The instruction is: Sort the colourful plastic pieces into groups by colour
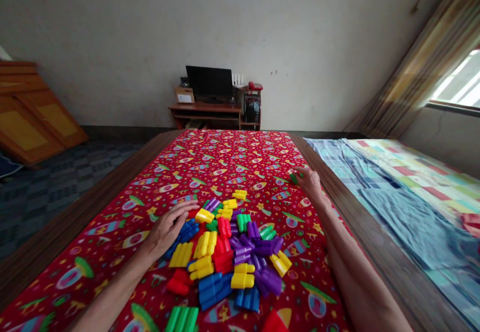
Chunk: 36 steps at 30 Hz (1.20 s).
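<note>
A heap of plastic building blocks in yellow, red, blue, purple and green lies on a red patterned cloth [225, 157]. My left hand [168, 228] rests at the heap's left side with its fingers stretched out. Close to those fingers are a blue block [189, 229] and a yellow block [204, 216]. Away from the heap, near the cloth's right edge, my right hand [309, 181] pinches a green block [293, 178], partly covered by the fingers. At the heap's middle sit purple blocks [242, 249] and a red block [224, 262].
Nearest me lie a green block [182, 319] and a red block [274, 322]. Brown wooden edging [333, 182] borders the cloth. To the right is a bed with a blue cover [390, 212]. A desk [206, 108] with a monitor [210, 82] stands against the far wall.
</note>
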Each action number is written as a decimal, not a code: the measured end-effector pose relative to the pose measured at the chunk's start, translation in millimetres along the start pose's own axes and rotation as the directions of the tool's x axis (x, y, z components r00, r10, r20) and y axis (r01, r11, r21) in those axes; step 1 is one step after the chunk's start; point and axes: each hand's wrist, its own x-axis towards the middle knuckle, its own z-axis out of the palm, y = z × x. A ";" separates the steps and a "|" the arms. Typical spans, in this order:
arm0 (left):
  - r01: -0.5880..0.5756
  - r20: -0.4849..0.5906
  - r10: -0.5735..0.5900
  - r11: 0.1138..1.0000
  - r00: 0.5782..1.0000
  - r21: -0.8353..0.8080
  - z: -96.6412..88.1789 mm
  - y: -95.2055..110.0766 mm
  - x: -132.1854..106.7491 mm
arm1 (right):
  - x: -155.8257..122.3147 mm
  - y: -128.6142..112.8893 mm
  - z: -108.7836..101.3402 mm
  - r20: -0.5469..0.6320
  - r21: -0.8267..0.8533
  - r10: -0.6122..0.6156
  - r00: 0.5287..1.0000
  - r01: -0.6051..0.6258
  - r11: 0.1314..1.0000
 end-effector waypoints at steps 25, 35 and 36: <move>-0.007 0.027 0.007 1.000 1.000 0.001 -0.9 3.0 -0.9 | -54.1 -153.3 -9.1 0.681 0.250 -0.465 0.566 0.418 0.874; -0.018 0.022 0.018 1.000 1.000 0.006 -2.4 5.3 0.0 | -31.9 -135.3 -6.0 0.610 0.382 -0.437 0.661 0.238 0.893; -0.022 0.025 0.022 1.000 0.999 0.008 -2.5 5.4 0.1 | -24.5 -123.9 -9.4 0.551 0.318 -0.366 0.750 0.216 0.923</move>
